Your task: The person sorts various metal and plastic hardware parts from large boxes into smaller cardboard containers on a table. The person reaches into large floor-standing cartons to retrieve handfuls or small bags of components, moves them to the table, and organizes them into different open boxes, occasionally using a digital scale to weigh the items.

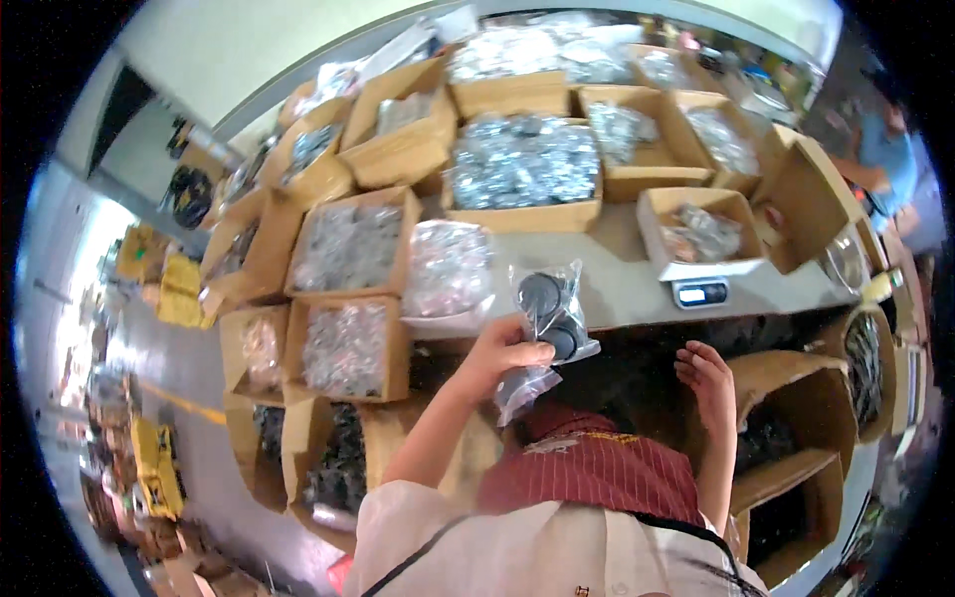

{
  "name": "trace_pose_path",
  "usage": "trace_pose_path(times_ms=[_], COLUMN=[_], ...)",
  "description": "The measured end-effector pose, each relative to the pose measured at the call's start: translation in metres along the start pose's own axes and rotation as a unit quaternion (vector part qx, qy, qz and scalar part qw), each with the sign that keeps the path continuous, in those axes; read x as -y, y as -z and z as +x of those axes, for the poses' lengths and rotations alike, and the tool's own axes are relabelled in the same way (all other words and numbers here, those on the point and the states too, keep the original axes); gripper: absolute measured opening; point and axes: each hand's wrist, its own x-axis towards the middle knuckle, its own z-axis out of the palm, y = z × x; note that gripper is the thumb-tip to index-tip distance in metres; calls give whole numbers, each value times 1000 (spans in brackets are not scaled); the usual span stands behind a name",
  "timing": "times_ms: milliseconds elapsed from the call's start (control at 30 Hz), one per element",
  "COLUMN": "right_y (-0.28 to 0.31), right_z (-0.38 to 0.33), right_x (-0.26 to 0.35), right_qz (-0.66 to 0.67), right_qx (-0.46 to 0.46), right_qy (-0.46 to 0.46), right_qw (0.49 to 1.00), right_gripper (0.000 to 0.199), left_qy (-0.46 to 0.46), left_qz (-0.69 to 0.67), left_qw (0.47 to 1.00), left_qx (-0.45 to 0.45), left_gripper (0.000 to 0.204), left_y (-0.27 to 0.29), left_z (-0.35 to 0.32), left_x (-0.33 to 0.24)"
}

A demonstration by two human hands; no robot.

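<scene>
- Bag of round black parts, clear and floppy, likely slippery and light; left hand pinches it closed low down, parts standing above the fingers over the table edge.
- Right hand open, empty, well apart; a firmer hold probably lies beneath the parts.

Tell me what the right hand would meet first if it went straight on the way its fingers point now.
Probably the front edge of the grey table, just below the small scale. The right hand is open and empty, its fingers pointing up toward that edge. Depth is unclear, so it may pass underneath.
</scene>
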Motion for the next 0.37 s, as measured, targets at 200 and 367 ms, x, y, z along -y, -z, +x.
trace_pose_path(times_ms=[200,367], right_y=[45,71], right_z=[-27,-43], right_x=[21,11], right_qz=[19,47], right_qx=[-57,-105], right_qy=[46,69], right_qw=[997,991], right_gripper=[30,31], left_qy=[2,119], left_qz=[0,-48], left_qw=[994,966], left_qx=[105,223], left_gripper=[46,51], left_y=[-79,-96], left_z=[64,113], left_x=[5,24])
